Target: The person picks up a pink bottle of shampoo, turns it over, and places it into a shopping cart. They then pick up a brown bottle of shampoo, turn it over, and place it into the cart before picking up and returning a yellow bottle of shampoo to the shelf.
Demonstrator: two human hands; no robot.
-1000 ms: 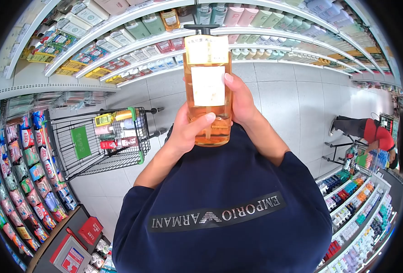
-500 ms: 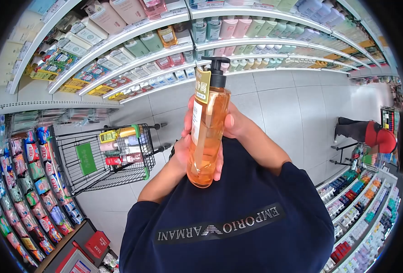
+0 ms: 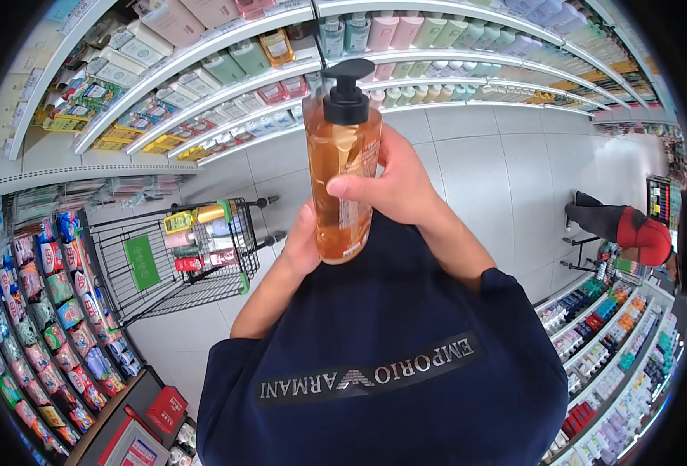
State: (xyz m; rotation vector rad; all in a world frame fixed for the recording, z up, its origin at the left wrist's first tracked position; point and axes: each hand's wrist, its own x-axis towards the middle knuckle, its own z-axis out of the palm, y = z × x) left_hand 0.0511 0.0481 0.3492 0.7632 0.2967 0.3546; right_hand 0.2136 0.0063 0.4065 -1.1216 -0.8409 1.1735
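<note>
An amber pump bottle (image 3: 329,221) with a black pump head stands nearly upright in front of my chest, its printed back label partly in view. My right hand (image 3: 396,180) grips its right side, the thumb lying across the front. Low on the left side, my left hand (image 3: 303,242) holds the bottle, its thumb along the edge and its other fingers hidden behind.
A shopping cart (image 3: 180,256) with several packaged products stands on the left. Shelves of bottles (image 3: 437,58) run across the top, and bagged goods (image 3: 64,318) fill racks at left. At far right, a person in red (image 3: 645,237) is beside another cart (image 3: 603,260).
The bottle has moved up and left and turned, showing its back label; the gold tag is gone from view. My right thumb now crosses its front, and my left hand sits more to the side.
</note>
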